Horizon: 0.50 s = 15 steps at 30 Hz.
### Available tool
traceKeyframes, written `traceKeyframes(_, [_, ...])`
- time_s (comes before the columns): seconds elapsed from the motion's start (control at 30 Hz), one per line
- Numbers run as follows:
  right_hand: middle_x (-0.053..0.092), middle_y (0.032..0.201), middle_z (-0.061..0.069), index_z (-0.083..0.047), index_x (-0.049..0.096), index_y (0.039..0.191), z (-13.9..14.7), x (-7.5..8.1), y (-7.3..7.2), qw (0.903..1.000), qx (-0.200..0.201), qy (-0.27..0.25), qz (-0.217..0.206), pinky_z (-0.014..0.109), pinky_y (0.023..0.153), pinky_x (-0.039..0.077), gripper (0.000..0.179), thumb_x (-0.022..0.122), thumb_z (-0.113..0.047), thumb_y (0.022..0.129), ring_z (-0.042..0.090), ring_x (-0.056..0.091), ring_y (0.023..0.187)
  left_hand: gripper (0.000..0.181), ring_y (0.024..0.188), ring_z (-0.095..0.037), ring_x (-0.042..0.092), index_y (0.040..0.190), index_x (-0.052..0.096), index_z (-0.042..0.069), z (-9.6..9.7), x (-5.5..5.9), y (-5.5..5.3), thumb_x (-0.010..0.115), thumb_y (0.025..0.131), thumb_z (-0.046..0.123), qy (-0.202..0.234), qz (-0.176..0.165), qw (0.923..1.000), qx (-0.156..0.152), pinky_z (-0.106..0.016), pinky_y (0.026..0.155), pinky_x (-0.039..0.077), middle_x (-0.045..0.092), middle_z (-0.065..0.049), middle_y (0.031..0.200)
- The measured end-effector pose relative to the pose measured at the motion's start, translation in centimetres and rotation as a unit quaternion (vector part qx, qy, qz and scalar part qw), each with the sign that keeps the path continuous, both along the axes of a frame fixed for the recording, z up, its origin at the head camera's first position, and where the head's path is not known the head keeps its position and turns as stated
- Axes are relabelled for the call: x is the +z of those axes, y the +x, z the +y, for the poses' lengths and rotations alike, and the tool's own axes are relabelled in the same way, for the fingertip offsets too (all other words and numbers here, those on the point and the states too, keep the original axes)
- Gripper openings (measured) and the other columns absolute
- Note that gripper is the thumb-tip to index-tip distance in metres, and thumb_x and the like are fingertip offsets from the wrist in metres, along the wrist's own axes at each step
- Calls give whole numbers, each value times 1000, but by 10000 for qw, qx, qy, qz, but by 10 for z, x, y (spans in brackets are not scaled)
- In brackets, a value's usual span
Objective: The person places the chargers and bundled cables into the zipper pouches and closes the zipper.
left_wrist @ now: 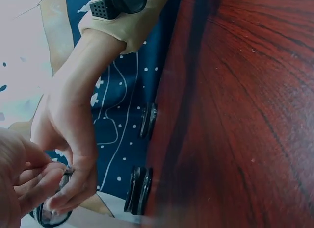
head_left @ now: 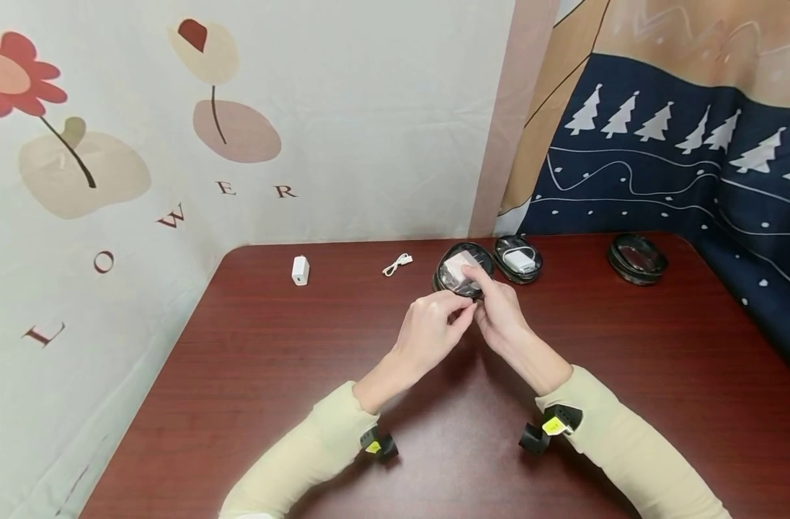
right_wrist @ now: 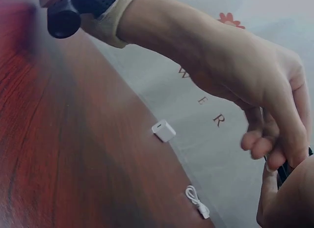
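On the dark red table (head_left: pixel 259 389) I count one loose white charger block (head_left: pixel 300 271) at the far left, then one short white cable (head_left: pixel 397 264), looped, its plug end toward the right. Next come the person's two hands, close together. The left hand (head_left: pixel 430 328) has thumb and forefinger pinched at the near edge of a small black case (head_left: pixel 452 280); what exactly they pinch is too small for me to tell. The right hand (head_left: pixel 502 313) grips that case from the right, thumb lying over its top.

The case is held up off the tabletop. It is rounded, black-rimmed, with a clear window showing something pale and blocky inside. The window faces up toward the person; the outline is so nearly round that I can't pick out a long axis. Just right of it sits a second case (head_left: pixel 518 259), a white block and cable inside. Well apart, far right, lies a third case (head_left: pixel 637 259), dark and flat, making three cases altogether.
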State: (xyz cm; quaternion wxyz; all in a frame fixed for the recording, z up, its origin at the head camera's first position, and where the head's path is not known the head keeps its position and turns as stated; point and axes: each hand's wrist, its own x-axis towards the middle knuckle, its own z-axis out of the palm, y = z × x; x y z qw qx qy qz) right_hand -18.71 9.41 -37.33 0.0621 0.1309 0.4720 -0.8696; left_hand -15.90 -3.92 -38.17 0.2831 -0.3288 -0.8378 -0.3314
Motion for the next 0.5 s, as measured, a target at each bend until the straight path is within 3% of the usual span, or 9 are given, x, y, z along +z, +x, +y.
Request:
traceKeyframes(0.13, [66,94,2,0,56,115,9,8,-4,9994,199,-244,163,20,79,53,18,59,-9,99,10,63,84,7,64,-11,60,91,77,5,-4,2,-2,74,92,12,268,-245,9993,-87,-18,60,48,68,-1,78])
traceKeyframes(0.3, [67,98,2,-5,52,124,23,16,-7,9981,369,-313,378,22,81,53,23,56,-9,102,11,64,89,15,70,-10,60,98,69,6,-11,8,-7,66,99,20,880,-898,9921,51,-23,63,53,62,0,84])
traceKeyframes(0.5, [67,105,2,-7,50,129,38,18,-10,9946,918,-162,449,24,85,54,28,56,-12,102,12,64,96,30,87,-16,64,125,61,0,-17,17,-16,59,103,21,1230,-1494,9811,27,-28,76,56,62,-10,109])
